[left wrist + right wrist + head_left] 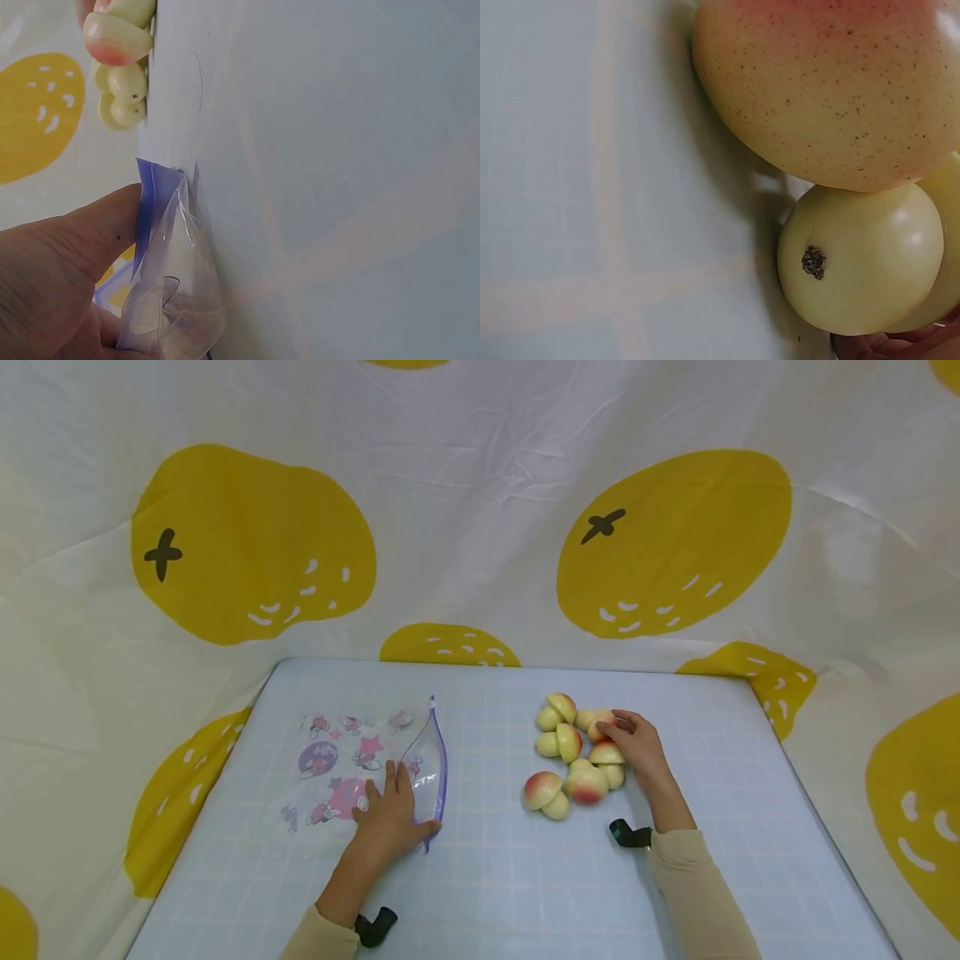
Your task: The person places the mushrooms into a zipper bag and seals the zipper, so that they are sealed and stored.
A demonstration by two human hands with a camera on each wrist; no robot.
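A clear plastic zip bag [348, 760] with pink and purple cartoon prints lies on the left, its purple zip edge [442, 768] bowed to the right. My left hand [386, 818] rests on it with fingers spread; the thumb [112, 225] touches the purple strip and the bag's mouth gapes slightly. To the right sits a cluster of several mushroom-shaped pieces [587, 782], with pale yellow stalks and red-tinged caps. At the back right of that cluster, my right hand [637, 747] grips one toy mushroom [600, 724] with its fingertips. Close up, the right wrist view shows a speckled cap [840, 97] above a pale stalk [862, 259].
The table [487, 893] has a pale checked cover. A white sheet with yellow fruit prints [480, 552] hangs behind and at both sides. Black wrist devices [630, 835] stick out beside both cuffs.
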